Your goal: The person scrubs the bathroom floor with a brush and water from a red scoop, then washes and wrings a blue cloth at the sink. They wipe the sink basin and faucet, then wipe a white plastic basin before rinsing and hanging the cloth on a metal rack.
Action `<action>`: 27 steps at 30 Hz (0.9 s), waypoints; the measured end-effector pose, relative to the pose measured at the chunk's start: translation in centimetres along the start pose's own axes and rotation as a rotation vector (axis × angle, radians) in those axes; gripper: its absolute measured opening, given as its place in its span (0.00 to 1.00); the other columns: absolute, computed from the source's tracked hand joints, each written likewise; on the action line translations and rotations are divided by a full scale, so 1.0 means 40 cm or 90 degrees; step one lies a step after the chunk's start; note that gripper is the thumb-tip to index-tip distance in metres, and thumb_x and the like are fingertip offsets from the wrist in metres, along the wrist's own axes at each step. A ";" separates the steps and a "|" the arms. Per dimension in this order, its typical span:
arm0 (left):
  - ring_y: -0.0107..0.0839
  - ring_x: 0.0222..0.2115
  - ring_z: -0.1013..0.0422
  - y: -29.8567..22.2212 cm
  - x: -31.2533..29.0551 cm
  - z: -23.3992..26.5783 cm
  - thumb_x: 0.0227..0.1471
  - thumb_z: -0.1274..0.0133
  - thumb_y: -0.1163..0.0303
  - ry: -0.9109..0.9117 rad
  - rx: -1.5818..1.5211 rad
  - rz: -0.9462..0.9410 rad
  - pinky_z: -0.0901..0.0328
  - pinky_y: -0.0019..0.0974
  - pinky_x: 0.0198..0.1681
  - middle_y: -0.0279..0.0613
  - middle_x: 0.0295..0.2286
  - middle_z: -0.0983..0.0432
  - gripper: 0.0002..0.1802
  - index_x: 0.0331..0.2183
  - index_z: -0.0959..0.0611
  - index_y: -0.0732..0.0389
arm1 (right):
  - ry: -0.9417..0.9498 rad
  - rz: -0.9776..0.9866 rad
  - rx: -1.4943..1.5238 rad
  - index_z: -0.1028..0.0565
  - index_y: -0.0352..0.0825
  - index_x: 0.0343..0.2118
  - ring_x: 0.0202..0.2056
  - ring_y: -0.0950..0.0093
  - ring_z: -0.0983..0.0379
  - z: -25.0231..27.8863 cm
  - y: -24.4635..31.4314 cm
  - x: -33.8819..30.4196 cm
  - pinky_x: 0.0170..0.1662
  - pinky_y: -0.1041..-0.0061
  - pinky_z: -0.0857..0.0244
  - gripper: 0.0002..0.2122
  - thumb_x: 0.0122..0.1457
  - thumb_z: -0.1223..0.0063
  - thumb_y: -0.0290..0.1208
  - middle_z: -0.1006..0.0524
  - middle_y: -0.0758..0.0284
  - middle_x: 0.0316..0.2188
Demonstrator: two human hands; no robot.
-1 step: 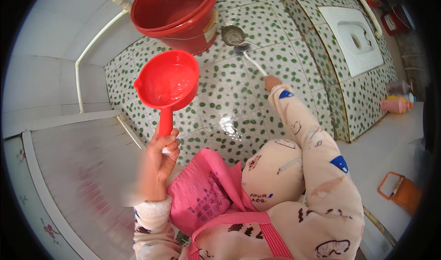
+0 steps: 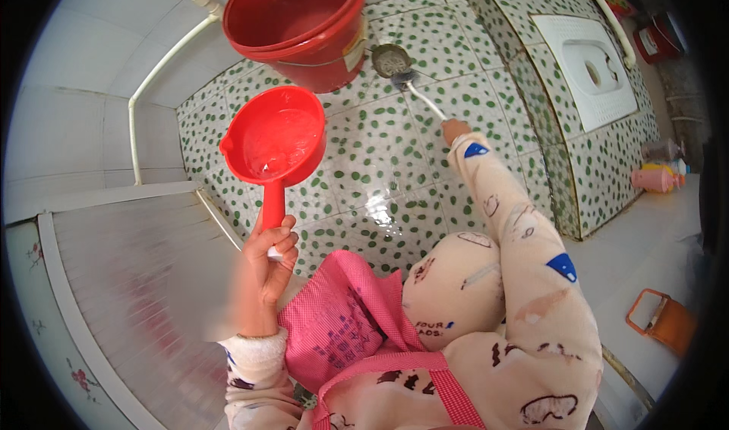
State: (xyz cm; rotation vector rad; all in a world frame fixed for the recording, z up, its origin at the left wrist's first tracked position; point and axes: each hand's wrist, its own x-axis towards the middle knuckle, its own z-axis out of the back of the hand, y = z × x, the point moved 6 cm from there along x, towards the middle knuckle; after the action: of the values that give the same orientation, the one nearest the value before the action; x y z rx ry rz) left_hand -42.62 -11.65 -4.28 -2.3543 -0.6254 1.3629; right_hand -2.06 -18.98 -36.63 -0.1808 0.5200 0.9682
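Note:
In my left hand (image 2: pixel 273 259) is a red plastic water dipper (image 2: pixel 258 130), gripped by its handle, fingers wrapped round it. Clear water lies in its bowl, held above the floor. My right arm reaches forward, and my right hand (image 2: pixel 455 131) is closed on the white handle of a long-handled scrubbing brush (image 2: pixel 427 102). The brush's dark grey bristle head rests on the floor at the near edge of a round drain (image 2: pixel 390 60). Beyond the dipper stands a large red bucket (image 2: pixel 319 58) with water in it.
The wet floor (image 2: pixel 364 179) has white tiles with green spots. A raised tiled step at right holds a white squat toilet (image 2: pixel 588 73). A pink bottle (image 2: pixel 654 179) and an orange dustpan-like object (image 2: pixel 664 320) sit farther right. A white pipe (image 2: pixel 144 88) runs along the left wall.
The whole view has shifted slightly, so the bucket and drain appear a little lower and farther right. The dipper sits slightly left in my left hand's grip. Both holds are unchanged.

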 end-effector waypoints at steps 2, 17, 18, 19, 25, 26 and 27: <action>0.18 0.20 0.40 -0.006 -0.018 0.028 0.45 0.52 0.84 0.004 -0.074 -0.017 0.41 0.21 0.20 0.37 0.31 0.32 0.32 0.54 0.36 0.58 | -0.007 -0.077 0.055 0.23 0.36 0.36 0.34 0.60 0.24 0.032 0.009 0.050 0.35 0.63 0.30 0.10 0.60 0.56 0.33 0.22 0.60 0.31; 0.20 0.20 0.40 -0.011 -0.048 -0.036 0.45 0.53 0.85 0.073 -0.133 0.053 0.41 0.22 0.22 0.40 0.33 0.32 0.36 0.57 0.38 0.57 | 0.046 -0.056 -0.099 0.24 0.36 0.40 0.38 0.57 0.26 -0.067 -0.065 0.199 0.41 0.62 0.32 0.15 0.62 0.59 0.41 0.23 0.54 0.36; 0.20 0.21 0.40 -0.013 -0.048 -0.029 0.45 0.53 0.85 0.067 -0.143 0.056 0.41 0.22 0.22 0.40 0.33 0.32 0.36 0.57 0.38 0.56 | 0.045 -0.052 -0.105 0.24 0.36 0.39 0.38 0.57 0.26 -0.077 -0.053 0.212 0.41 0.62 0.32 0.15 0.61 0.59 0.41 0.23 0.54 0.36; 0.20 0.21 0.40 -0.009 -0.052 -0.022 0.45 0.53 0.85 0.060 -0.157 0.064 0.41 0.22 0.22 0.41 0.33 0.32 0.36 0.57 0.38 0.56 | 0.055 -0.027 -0.118 0.24 0.36 0.39 0.39 0.57 0.26 -0.107 -0.051 0.203 0.41 0.62 0.31 0.15 0.61 0.58 0.41 0.23 0.54 0.36; 0.19 0.20 0.40 -0.016 -0.095 -0.003 0.45 0.53 0.85 0.007 -0.167 0.021 0.42 0.21 0.21 0.40 0.33 0.32 0.34 0.55 0.37 0.57 | 0.108 -0.088 0.114 0.25 0.34 0.39 0.36 0.51 0.27 -0.196 -0.190 -0.163 0.40 0.59 0.34 0.16 0.61 0.58 0.43 0.24 0.50 0.33; 0.19 0.20 0.40 -0.021 -0.095 -0.002 0.45 0.53 0.85 0.005 -0.172 0.012 0.42 0.21 0.21 0.40 0.33 0.32 0.34 0.55 0.37 0.57 | 0.114 -0.057 0.116 0.25 0.34 0.38 0.36 0.51 0.27 -0.181 -0.183 -0.187 0.39 0.59 0.34 0.17 0.61 0.57 0.44 0.24 0.51 0.33; 0.19 0.20 0.40 -0.027 -0.088 -0.001 0.45 0.53 0.85 0.005 -0.170 0.004 0.42 0.21 0.21 0.40 0.33 0.32 0.34 0.55 0.37 0.57 | 0.117 -0.028 0.123 0.25 0.34 0.37 0.35 0.51 0.27 -0.173 -0.171 -0.202 0.39 0.58 0.34 0.17 0.60 0.57 0.44 0.23 0.51 0.33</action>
State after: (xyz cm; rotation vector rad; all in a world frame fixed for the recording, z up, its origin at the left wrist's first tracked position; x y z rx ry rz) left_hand -44.36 -12.64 -1.20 -2.5678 -0.8451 1.3437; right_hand -2.48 -31.38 -39.15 -0.1078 0.7716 0.8574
